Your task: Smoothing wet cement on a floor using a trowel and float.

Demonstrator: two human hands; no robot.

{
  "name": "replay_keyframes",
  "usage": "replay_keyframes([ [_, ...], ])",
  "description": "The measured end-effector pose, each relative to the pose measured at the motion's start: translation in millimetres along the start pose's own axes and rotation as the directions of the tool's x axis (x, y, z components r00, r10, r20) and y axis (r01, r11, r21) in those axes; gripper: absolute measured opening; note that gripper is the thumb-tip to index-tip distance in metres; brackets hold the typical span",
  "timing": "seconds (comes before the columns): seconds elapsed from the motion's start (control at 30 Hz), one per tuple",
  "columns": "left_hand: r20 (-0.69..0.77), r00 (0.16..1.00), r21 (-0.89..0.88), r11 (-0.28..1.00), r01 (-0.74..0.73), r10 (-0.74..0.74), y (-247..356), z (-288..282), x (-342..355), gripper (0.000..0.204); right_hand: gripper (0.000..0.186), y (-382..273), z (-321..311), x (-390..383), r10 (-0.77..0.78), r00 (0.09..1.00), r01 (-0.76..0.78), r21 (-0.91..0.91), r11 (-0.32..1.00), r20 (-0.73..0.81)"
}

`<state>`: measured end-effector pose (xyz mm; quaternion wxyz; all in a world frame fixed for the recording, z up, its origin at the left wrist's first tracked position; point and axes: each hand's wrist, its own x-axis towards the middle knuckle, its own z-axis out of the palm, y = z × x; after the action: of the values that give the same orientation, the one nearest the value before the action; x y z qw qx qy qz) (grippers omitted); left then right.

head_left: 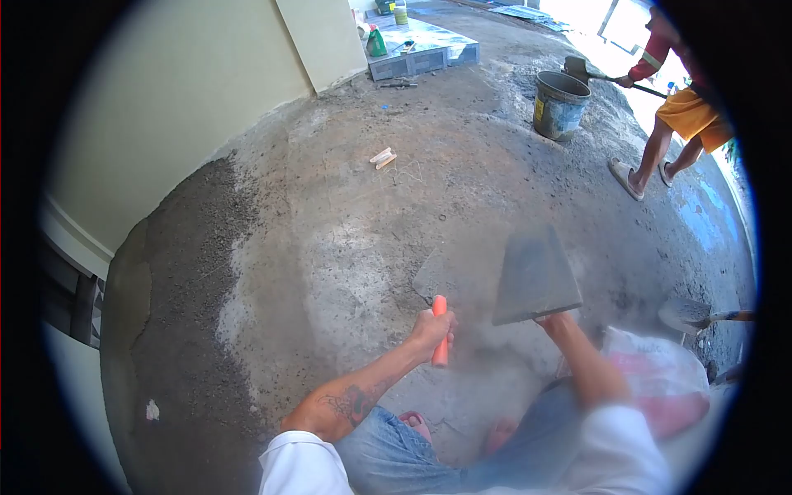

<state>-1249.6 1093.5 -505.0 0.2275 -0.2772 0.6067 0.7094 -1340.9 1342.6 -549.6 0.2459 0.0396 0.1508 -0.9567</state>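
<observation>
My left hand (pixel 431 332) is closed around the orange handle of a trowel (pixel 440 353). The trowel's grey blade points away from me, low over the ground, and its colour blends into the cement. To its right, my right hand (pixel 554 318) holds up a flat, dark grey, trapezoid board (pixel 538 272), like a plasterer's hawk. Most of those fingers are hidden behind its near edge. The board looks bare on the side I see, and its outline is slightly smeared.
A wooden string winder (pixel 383 157) lies ahead on the rough cement floor. A bucket (pixel 561 106) stands beyond, beside a co-worker (pixel 691 107) with a shovel (pixel 581 69). A white and red sack (pixel 660 375) and another shovel (pixel 686 315) are at right. A tiled step (pixel 425 62) adjoins the left wall.
</observation>
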Motion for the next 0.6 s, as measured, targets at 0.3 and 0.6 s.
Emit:
replay_keyframes([
  [0.3,0.008,1.0,0.002,1.0,0.002,-0.002,-4,0,4,0.011,0.027,9,-5,4,0.043,0.915,-0.101,-0.122,0.987,-0.402],
  [0.6,0.009,1.0,0.014,1.0,0.017,-0.017,4,2,-1,0.012,0.019,14,34,-1,0.017,0.855,-0.172,-0.253,0.952,-0.518],
])
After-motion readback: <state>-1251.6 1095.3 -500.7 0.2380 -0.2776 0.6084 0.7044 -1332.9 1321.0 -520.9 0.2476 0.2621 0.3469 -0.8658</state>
